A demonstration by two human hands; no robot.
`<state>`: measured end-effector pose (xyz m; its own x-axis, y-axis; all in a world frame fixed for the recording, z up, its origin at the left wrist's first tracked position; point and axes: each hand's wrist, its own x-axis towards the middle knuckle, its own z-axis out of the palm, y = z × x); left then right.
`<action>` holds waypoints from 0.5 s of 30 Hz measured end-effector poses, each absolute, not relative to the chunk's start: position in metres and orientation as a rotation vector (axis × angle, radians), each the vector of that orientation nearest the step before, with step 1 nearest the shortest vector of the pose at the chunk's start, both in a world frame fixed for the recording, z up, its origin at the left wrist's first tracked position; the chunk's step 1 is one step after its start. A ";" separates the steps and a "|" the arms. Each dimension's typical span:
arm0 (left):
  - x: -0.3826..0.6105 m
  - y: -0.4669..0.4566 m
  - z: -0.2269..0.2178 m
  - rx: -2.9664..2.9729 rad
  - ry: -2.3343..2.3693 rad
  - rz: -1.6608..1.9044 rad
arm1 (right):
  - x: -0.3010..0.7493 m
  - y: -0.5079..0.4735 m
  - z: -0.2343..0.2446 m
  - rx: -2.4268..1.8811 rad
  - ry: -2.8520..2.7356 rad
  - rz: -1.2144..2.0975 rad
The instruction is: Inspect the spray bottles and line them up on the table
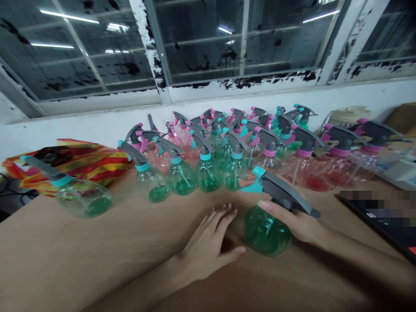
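My right hand (297,223) is wrapped around a green spray bottle (264,232) with a grey trigger head and teal nozzle, standing on the brown table (97,251). My left hand (211,242) lies flat on the table just left of that bottle, fingers stretched out, holding nothing. Behind them stands a crowd of several spray bottles (227,147), green ones with teal collars on the left and pink ones on the right. One green bottle (81,197) lies apart at the left.
A red and yellow striped bag (78,162) lies at the back left. A dark flat device (383,223) sits at the right edge. A white wall and window frame (208,93) run behind the table.
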<state>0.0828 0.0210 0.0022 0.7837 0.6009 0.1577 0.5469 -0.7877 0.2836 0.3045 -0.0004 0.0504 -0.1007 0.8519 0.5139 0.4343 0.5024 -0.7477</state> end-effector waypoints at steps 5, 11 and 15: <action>0.066 0.003 0.007 2.511 0.975 0.525 | 0.262 0.006 0.056 -0.999 -1.600 0.544; 0.003 -0.002 0.003 2.293 1.331 0.691 | 0.175 0.024 0.057 -0.884 -1.573 0.658; -0.049 -0.003 0.004 2.273 1.487 0.788 | 0.118 0.040 0.058 -0.862 -1.673 0.568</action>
